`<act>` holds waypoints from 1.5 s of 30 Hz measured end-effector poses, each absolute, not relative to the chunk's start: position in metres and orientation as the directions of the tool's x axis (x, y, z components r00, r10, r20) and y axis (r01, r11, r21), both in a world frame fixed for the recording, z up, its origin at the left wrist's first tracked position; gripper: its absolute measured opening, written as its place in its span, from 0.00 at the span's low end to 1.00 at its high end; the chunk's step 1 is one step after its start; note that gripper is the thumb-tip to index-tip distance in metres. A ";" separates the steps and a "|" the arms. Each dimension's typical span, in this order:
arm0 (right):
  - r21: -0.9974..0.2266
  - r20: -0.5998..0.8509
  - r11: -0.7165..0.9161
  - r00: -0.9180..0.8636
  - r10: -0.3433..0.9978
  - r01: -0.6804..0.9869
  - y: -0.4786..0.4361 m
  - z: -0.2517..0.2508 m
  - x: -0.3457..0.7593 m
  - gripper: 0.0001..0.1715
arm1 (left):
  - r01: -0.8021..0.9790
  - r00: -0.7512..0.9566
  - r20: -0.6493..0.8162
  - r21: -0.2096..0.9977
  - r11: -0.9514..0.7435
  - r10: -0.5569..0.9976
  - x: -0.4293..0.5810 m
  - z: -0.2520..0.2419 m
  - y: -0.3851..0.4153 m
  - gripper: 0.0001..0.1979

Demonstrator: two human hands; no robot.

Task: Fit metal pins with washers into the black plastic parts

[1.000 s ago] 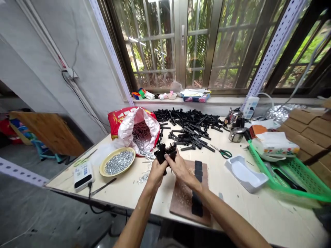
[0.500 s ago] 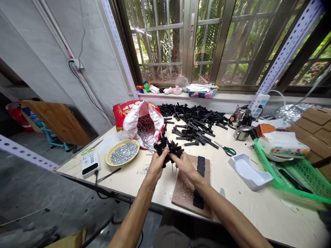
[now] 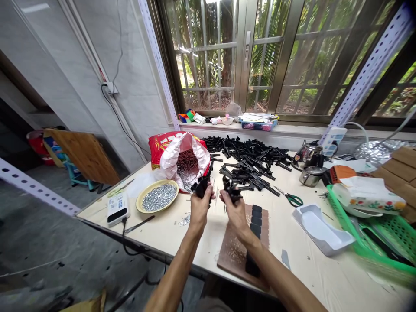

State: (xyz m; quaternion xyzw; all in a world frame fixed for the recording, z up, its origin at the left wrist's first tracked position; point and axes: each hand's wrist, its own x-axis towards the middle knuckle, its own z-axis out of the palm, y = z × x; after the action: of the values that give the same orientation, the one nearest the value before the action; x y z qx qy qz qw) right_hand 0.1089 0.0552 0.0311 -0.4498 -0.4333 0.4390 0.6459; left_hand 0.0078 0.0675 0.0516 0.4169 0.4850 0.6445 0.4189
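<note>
My left hand [image 3: 199, 210] is closed round some black plastic parts [image 3: 200, 186], beside the mouth of the red and white bag [image 3: 167, 149]. A short gap away, my right hand [image 3: 234, 212] grips another cluster of black parts [image 3: 231, 190] with a thin metal pin pointing down from it. The exact kind of these parts cannot be made out. Below my right hand lies a brown board [image 3: 232, 247] with light crumbs and a row of black flat pieces [image 3: 256, 223]. Behind both hands spreads a large pile of black parts [image 3: 253, 158]. Long reddish-brown screws or nails [image 3: 187, 164] fill the bag.
A yellow dish [image 3: 139, 203] of small metal pieces stands at left, near a white device [image 3: 117, 209] with a cable. To the right are green-handled scissors [image 3: 294, 199], a white tray [image 3: 321, 229], a green basket [image 3: 344, 221] and a metal cup [image 3: 308, 177].
My hands were together over one bunch of black parts; now they are apart, each with some of them. The view has shifted slightly, so the table sits lower in the picture.
</note>
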 end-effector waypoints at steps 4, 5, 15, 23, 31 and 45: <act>-0.971 0.213 0.237 0.298 0.930 -0.044 0.053 0.028 0.119 0.24 | -0.034 -0.492 0.176 0.975 -0.221 0.852 0.005 0.048 0.070 0.17; -0.961 0.263 0.275 0.283 0.922 -0.002 0.051 0.028 0.121 0.23 | -0.010 -0.502 0.196 0.973 -0.232 0.843 0.005 0.047 0.068 0.16; -0.957 0.273 0.290 0.290 0.917 -0.018 0.052 0.022 0.109 0.19 | 0.078 -0.454 0.252 0.967 -0.243 0.855 0.008 0.053 0.058 0.14; -0.948 0.316 0.290 0.268 0.910 0.134 0.056 0.012 0.108 0.18 | 0.211 -0.413 0.357 0.932 -0.293 0.838 0.004 0.039 0.065 0.13; -0.964 0.261 0.238 0.244 0.934 0.119 0.055 0.008 0.103 0.19 | 0.020 -0.322 0.136 0.990 -0.137 0.937 -0.010 0.036 0.075 0.21; -0.995 -0.019 0.008 0.269 0.963 -0.098 0.090 -0.046 0.079 0.19 | 0.184 -0.372 0.060 0.983 0.010 0.926 -0.013 0.015 0.072 0.19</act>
State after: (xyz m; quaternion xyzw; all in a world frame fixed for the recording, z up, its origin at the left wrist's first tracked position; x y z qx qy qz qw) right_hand 0.0789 0.0898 -0.0455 -0.5394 -0.4008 0.4528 0.5860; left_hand -0.0133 0.0721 0.0148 0.4448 0.6238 0.5449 0.3407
